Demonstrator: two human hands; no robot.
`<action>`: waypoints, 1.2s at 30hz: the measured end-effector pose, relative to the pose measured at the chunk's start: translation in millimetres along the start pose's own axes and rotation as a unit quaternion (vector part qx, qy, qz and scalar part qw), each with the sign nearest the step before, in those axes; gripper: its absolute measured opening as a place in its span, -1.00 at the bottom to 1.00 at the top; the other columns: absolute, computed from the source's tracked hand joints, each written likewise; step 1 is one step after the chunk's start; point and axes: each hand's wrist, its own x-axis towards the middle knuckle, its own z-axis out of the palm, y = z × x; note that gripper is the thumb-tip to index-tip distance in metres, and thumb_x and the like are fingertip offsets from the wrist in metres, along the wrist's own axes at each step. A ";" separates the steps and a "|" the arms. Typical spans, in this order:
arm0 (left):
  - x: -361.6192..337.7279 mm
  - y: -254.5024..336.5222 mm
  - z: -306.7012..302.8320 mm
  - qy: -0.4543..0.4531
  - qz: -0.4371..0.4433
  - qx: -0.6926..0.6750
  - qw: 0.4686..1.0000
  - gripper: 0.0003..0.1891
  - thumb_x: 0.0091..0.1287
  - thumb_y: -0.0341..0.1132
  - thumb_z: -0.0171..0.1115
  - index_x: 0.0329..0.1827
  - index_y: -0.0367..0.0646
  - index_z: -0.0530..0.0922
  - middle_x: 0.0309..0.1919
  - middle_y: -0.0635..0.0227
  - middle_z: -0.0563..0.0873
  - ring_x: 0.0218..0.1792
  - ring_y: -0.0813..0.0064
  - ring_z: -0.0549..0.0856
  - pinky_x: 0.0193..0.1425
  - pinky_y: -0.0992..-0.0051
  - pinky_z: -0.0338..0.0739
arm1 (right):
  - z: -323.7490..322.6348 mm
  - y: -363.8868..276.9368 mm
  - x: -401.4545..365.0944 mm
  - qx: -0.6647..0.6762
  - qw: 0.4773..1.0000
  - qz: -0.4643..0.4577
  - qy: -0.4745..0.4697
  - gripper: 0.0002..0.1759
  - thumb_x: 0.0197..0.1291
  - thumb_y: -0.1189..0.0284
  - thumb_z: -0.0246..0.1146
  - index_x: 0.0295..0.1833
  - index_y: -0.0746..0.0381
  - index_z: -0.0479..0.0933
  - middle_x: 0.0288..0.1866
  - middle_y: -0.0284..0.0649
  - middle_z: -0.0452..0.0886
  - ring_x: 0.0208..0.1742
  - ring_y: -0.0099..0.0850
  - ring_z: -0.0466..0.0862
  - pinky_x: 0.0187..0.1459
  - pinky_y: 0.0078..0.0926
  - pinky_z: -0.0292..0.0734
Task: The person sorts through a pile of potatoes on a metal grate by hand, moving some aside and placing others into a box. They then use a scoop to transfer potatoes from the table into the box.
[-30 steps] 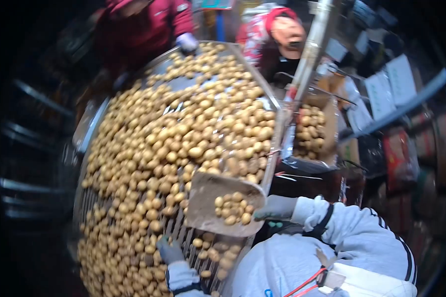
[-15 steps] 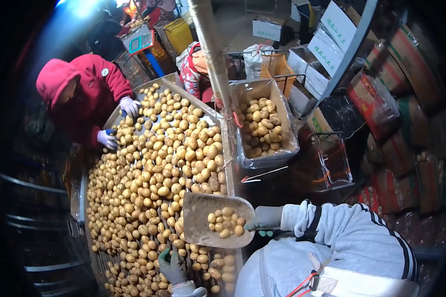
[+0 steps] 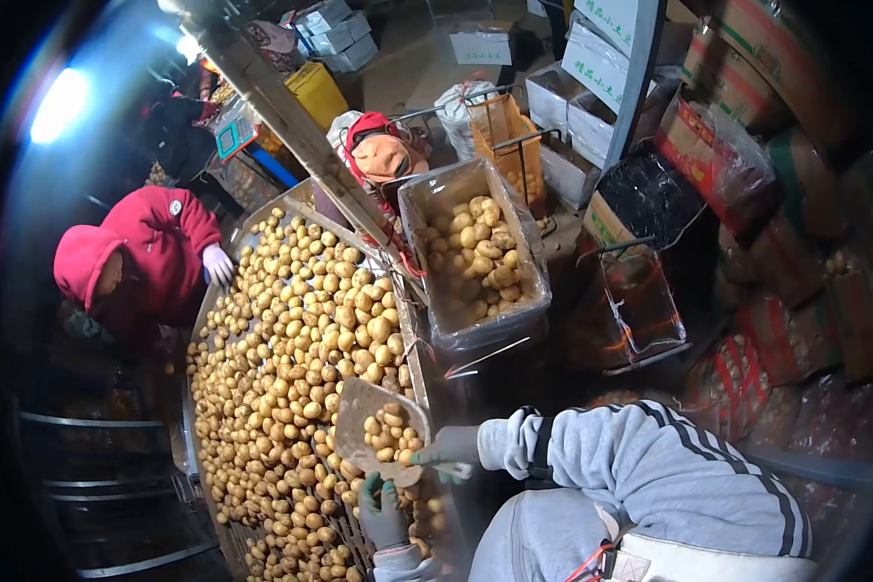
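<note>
A grey scoop (image 3: 356,427) with several small potatoes (image 3: 390,435) in it is tilted over the sorting table's near right side. My right hand (image 3: 451,448), in a grey glove with green fingertips, is closed around the scoop's handle. Just below the scoop's lower edge is my left hand (image 3: 384,516), gloved the same way, its fingers pointing up and apart and nothing seen in them. Loose potatoes (image 3: 291,388) of mixed sizes cover the table beside both hands.
Across the table a person in a red hoodie (image 3: 155,252) has a gloved hand on the potatoes. A plastic-lined box of potatoes (image 3: 436,320) stands right of the table rail (image 3: 412,349). A slanted post (image 3: 291,116) crosses the far end. Stacked cartons (image 3: 592,73) and a metal-framed stand (image 3: 640,301) are farther right.
The scoop has turned and tipped, shifting slightly left and down. My left hand has risen to the right, up to the scoop's lower edge. The view has swung round.
</note>
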 end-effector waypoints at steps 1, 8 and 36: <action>-1.7 -14.5 1.8 0.006 0.016 0.019 1.000 -0.59 0.56 -0.44 0.34 0.42 -0.36 0.57 0.19 0.20 0.70 0.12 0.45 0.69 0.26 0.45 0.62 | 2.1 5.7 1.0 -0.006 1.000 -0.016 0.006 -0.41 0.35 -0.14 0.53 -0.41 0.15 0.62 -0.56 -0.38 0.51 -0.63 -0.49 0.47 -0.59 -0.42 0.34; -11.7 -24.5 10.3 0.015 0.023 0.031 0.999 -0.55 0.54 -0.48 0.31 0.46 -0.37 0.54 0.27 0.17 0.66 0.22 0.39 0.67 0.36 0.38 0.60 | -8.1 34.7 -17.5 0.001 0.999 -0.015 -0.043 -0.20 0.47 -0.32 0.27 0.08 0.31 0.76 -0.33 -0.18 0.73 -0.41 -0.39 0.73 -0.38 -0.38 0.68; -112.6 -86.5 63.9 -0.381 0.384 0.333 0.773 -0.69 0.24 -0.38 0.39 0.06 -0.12 0.81 0.01 0.10 0.83 0.07 0.00 0.79 0.20 0.13 0.69 | 2.5 426.1 -302.3 0.355 0.852 -0.136 0.360 -0.39 0.55 -0.11 0.27 0.20 0.27 0.70 -0.20 -0.15 0.81 -0.58 -0.47 0.54 -0.51 -0.53 0.44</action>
